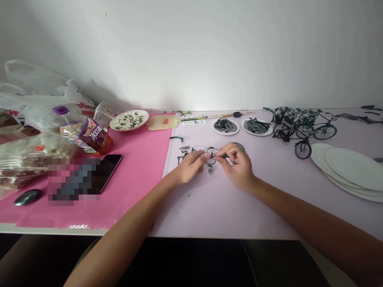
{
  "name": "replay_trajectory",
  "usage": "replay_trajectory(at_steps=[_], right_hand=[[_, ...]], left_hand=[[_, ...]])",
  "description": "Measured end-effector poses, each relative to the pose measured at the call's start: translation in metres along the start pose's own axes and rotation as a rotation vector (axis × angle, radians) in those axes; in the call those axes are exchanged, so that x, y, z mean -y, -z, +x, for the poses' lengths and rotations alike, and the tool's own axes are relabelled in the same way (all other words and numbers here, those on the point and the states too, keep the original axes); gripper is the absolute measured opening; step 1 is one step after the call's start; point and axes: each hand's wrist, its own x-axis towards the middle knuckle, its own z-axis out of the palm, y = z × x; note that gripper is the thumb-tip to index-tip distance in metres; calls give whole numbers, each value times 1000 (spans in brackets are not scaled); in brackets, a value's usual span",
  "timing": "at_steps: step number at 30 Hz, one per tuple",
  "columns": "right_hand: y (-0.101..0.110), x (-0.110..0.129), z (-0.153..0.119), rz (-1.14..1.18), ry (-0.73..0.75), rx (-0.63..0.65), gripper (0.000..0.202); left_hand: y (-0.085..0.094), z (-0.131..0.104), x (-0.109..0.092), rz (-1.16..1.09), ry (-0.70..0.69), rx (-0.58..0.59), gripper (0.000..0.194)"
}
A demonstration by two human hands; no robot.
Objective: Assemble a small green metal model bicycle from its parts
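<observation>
Pinching a small green part [224,156], right hand [238,165] closed, left hand [191,166] curled just beside, its grip unclear

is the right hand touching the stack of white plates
Apart. The head view shows a wide strip of bare tabletop between the right hand and the stack of white plates.

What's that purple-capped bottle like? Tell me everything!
The bottle looks like clear plastic, with its purple cap on and a purple-and-yellow label with white writing. Reddish-brown liquid shows near the bottom. It's on the pink cover, near plastic bags. It slants in the picture; whether it really leans, I can't tell.
</observation>
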Motion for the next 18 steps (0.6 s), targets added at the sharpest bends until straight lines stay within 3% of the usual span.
replay_trajectory(at_steps=[18], right_hand=[[0, 2, -1, 14, -62, 21, 22]], left_hand=[[-6, -2, 3, 66, -30, -19, 43]])
